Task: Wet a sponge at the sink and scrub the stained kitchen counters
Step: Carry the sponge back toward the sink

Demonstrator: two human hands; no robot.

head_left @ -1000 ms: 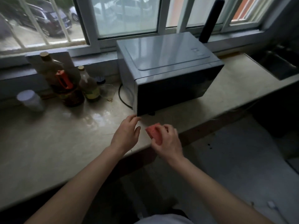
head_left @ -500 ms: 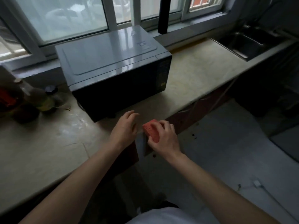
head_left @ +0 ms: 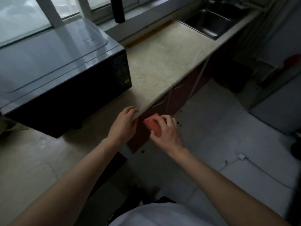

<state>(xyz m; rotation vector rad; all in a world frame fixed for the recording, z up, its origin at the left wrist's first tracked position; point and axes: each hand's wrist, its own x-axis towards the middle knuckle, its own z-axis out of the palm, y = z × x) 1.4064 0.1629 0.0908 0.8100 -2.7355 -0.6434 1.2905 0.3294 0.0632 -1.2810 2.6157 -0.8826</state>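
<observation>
The red rectangular sponge (head_left: 152, 127) sits mid-frame, just off the counter's front edge, with its long axis running upper left to lower right. The beige marbled stone counter (head_left: 162, 62) carries a dark boxy microwave (head_left: 57, 66) at left and a steel sink (head_left: 211, 22) at upper right. The right hand (head_left: 166, 132) grips the sponge from its lower-right side. The left hand (head_left: 123, 124), fingers relaxed, rests at the counter edge.

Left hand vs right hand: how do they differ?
The left hand holds nothing, fingers relaxed; the right hand grips the red sponge. The left hand sits at the front edge of the counter; the right hand hangs past it, over the floor. Both are bare, side by side.
</observation>
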